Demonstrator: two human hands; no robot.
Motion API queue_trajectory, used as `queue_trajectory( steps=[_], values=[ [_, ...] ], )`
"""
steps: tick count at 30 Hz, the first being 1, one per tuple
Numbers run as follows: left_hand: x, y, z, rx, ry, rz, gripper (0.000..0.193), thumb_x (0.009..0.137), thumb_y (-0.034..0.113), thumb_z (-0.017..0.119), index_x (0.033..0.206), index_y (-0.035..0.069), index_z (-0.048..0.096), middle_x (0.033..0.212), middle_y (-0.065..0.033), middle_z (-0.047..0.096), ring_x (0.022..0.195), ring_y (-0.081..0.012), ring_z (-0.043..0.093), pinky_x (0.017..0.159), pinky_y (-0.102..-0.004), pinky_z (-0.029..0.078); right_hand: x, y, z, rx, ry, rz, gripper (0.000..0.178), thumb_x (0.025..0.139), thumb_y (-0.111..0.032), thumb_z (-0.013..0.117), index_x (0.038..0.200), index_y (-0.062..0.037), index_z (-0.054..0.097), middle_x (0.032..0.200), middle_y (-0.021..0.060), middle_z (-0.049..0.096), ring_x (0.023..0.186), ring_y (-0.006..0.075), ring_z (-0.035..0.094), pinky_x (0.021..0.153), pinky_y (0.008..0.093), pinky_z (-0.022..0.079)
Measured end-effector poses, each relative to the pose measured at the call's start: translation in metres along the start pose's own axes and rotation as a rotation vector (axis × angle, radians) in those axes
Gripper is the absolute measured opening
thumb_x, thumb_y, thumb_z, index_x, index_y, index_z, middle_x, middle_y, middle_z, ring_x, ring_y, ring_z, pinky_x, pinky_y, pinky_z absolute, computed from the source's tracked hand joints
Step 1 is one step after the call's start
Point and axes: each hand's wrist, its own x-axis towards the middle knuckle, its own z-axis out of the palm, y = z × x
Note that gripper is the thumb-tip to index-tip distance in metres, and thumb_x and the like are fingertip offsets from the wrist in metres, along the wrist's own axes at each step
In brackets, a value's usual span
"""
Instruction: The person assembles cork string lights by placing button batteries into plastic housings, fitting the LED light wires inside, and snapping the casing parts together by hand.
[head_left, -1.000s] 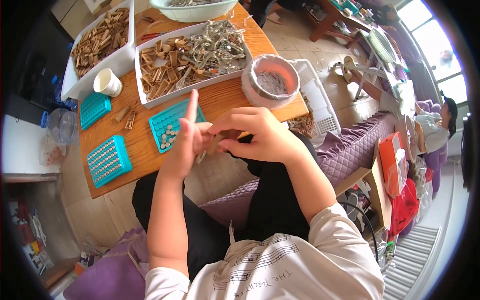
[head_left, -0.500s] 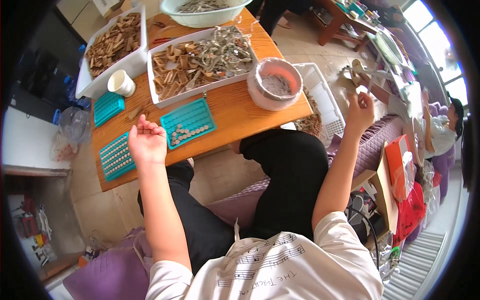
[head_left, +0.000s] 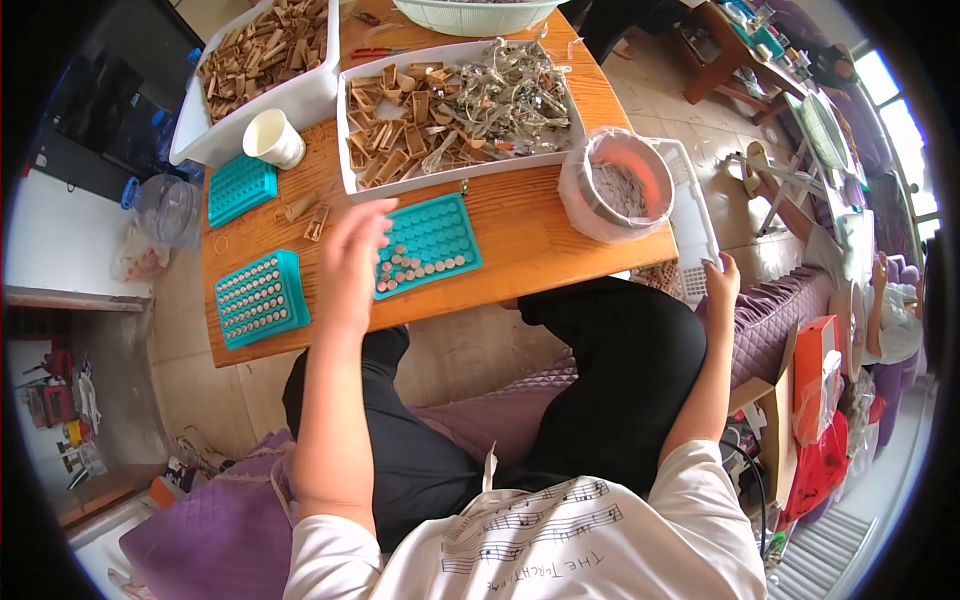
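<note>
My left hand [head_left: 348,268] is over the table's front edge, its fingers stretched out and slightly smeared by motion. It hides the left side of a turquoise tray [head_left: 442,225] with small round pale discs in its nearest rows. Left of the hand, more discs fill the rows of a second turquoise tray [head_left: 292,265]. My right hand [head_left: 722,280] is low at the right, beside my knee and near the white basket's corner. Its thumb and fingers are closed in a pinch; what they hold, if anything, is too small to make out.
A shallow white box [head_left: 430,180] holds small wooden pieces and clear packets. Around it stand a bin of wooden pieces [head_left: 262,60], a paper cup [head_left: 275,140], another turquoise tray [head_left: 243,192] and a bag-lined bucket [head_left: 617,187]. Beyond the table edge is a white basket [head_left: 692,215].
My left hand has moved right, turning from palm-up to fingers stretched toward the tray. My right hand has come down toward my knee. The view has shifted, so the table appears further right.
</note>
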Motion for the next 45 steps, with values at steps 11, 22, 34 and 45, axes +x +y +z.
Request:
queue_trajectory(
  steps=[11,22,34,45],
  values=[
    [0.021,-0.017,0.086,1.101,0.064,0.455,0.036,0.077,0.023,0.066,0.110,0.010,0.061,0.096,-0.0106,0.056,0.089,-0.0275,0.054,0.075,-0.0426,0.042,-0.009,-0.039,0.006,0.202,-0.136,0.074,0.035,0.076,-0.020,0.064,0.105,-0.0011,0.061,0.100,0.0184,0.062,0.094,0.0265,0.058,0.085,0.0336,0.043],
    [0.020,-0.005,0.093,0.708,0.199,0.556,0.031,0.080,0.014,0.061,0.109,0.003,0.058,0.099,-0.0142,0.059,0.096,-0.0306,0.055,0.083,-0.0410,0.044,-0.012,-0.065,0.003,0.439,0.075,0.000,0.022,0.081,-0.012,0.059,0.099,0.0007,0.062,0.095,0.0119,0.061,0.087,0.0187,0.057,0.076,0.0282,0.045],
    [-0.008,-0.003,0.042,0.007,0.614,0.749,0.044,0.091,0.006,0.046,0.132,0.002,0.030,0.115,-0.0126,0.046,0.100,-0.0171,0.047,0.089,-0.0309,0.039,-0.072,-0.257,-0.049,0.831,0.824,-0.480,0.012,0.082,0.005,0.050,0.092,0.0008,0.056,0.096,0.0088,0.055,0.082,0.0153,0.052,0.073,0.0262,0.043],
    [-0.007,-0.001,-0.016,0.221,0.769,0.810,0.064,0.093,0.017,0.043,0.143,0.003,0.006,0.144,-0.0192,0.021,0.122,-0.0306,0.037,0.095,-0.0397,0.035,-0.161,-0.446,0.019,0.648,0.054,-1.039,0.020,0.073,0.002,0.061,0.092,-0.0053,0.064,0.091,0.0092,0.064,0.079,0.0261,0.060,0.074,0.0351,0.047]
  ],
)
